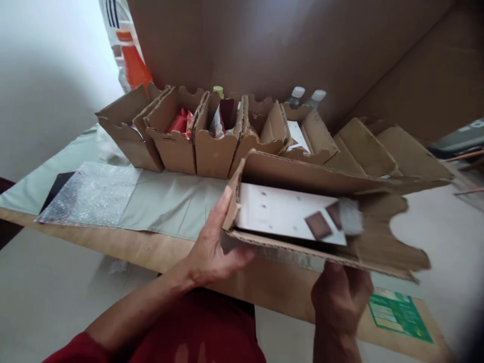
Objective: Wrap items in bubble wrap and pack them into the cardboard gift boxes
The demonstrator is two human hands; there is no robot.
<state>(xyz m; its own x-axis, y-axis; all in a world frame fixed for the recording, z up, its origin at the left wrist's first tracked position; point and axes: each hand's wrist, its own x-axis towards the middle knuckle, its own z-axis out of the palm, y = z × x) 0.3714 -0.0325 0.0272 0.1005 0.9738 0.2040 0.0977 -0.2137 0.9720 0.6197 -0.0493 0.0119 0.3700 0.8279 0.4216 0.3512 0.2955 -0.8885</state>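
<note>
An open cardboard box (302, 176) is held in the air, just above the near edge of the surface (174, 201) and in front of a row of boxes (177, 146). Its left end is gripped by the left hand (212, 247), thumb under the bottom edge and fingers laid up against the end flap. The right hand (340, 297) is set beneath the near wall; its fingers are hidden, so whether it is closed cannot be told. A white card (280, 212) with brown squares is seen lying loose inside. The box is judged light but floppy, with torn, easily crushed corrugated edges, so it is best taken at both ends or supported from below and kept level, lest the card slide. A foil sheet (91, 194) lies on the surface to the left
</note>
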